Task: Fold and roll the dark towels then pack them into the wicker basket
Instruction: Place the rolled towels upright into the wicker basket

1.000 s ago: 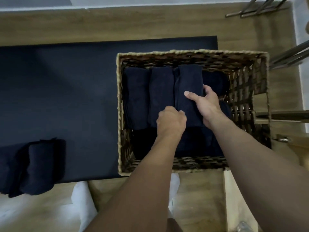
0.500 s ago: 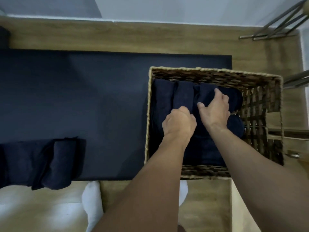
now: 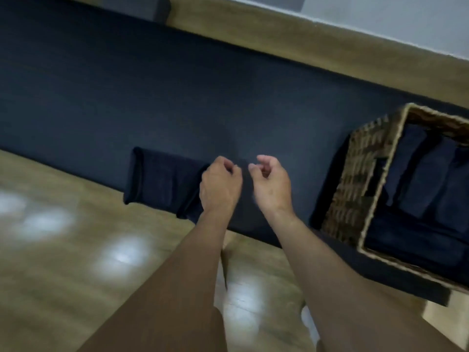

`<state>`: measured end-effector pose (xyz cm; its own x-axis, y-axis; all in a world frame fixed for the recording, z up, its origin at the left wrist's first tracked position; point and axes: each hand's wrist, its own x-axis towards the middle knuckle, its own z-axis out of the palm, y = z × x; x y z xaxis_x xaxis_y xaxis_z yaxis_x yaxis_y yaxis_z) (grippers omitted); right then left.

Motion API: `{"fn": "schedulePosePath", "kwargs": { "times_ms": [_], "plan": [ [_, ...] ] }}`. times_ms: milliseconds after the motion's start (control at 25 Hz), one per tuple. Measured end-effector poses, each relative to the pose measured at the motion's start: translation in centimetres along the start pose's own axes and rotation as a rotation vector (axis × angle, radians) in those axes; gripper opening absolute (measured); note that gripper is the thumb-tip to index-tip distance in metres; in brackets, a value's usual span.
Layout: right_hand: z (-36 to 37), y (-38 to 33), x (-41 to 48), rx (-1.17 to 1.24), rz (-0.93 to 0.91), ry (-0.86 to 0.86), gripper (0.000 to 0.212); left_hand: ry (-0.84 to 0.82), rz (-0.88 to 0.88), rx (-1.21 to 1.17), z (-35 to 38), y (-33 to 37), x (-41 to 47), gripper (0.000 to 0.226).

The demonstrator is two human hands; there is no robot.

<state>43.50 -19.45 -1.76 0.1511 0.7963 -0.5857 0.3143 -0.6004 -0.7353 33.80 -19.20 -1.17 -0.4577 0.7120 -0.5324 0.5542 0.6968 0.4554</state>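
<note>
Both of my hands hold nothing. My left hand (image 3: 219,186) has its fingers curled loosely inward, with no cloth visible between them. My right hand (image 3: 271,186) is likewise loosely curled, thumb and fingertips apart. The two hands are side by side, close but not touching, over the near part of the mat.

Item 1: a pale wooden floor (image 3: 76,250) fills the near and left area, with bright glare patches on it, and a strip of it runs beyond the mat.

Item 2: a large dark navy rectangular mat (image 3: 177,97) lies flat on that floor and crosses the view at a slant.

Item 3: a square woven wicker basket (image 3: 355,189) stands at the right end of the mat, its open top facing me and part of it cut off by the frame edge.

Item 4: the dark rolled towels (image 3: 426,181) are inside the basket, side by side along its far part, with more dark cloth beneath them towards the near wall.

Item 5: a dark folded towel pile (image 3: 162,184) lies on the near edge of the mat, well apart from the basket. My left hand overlaps its right end, but the blur means I cannot tell whether the hand touches it
</note>
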Motion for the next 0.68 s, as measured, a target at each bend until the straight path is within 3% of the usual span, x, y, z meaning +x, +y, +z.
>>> {"fn": "schedulePosePath", "kwargs": {
  "times_ms": [160, 360, 560, 680],
  "plan": [
    [8.0, 3.3, 1.0, 0.021, 0.250, -0.033, 0.035, -0.023, -0.092, 0.080, -2.0, -9.3, 4.4, 0.030],
    [14.4, 8.5, 3.9, 0.065, 0.481, 0.010, 0.043, -0.183, -0.005, 0.275, 0.1, -14.0, 7.9, 0.058],
    [16.2, 10.1, 5.4, 0.126, 0.556, 0.031, 0.058, -0.073, 0.100, 0.217, 2.0, -15.2, 9.3, 0.048],
    [16.1, 10.0, 5.6, 0.159, 0.565, 0.010, 0.053, -0.061, 0.105, 0.177, 2.1, -15.2, 9.4, 0.047]
  ]
}}
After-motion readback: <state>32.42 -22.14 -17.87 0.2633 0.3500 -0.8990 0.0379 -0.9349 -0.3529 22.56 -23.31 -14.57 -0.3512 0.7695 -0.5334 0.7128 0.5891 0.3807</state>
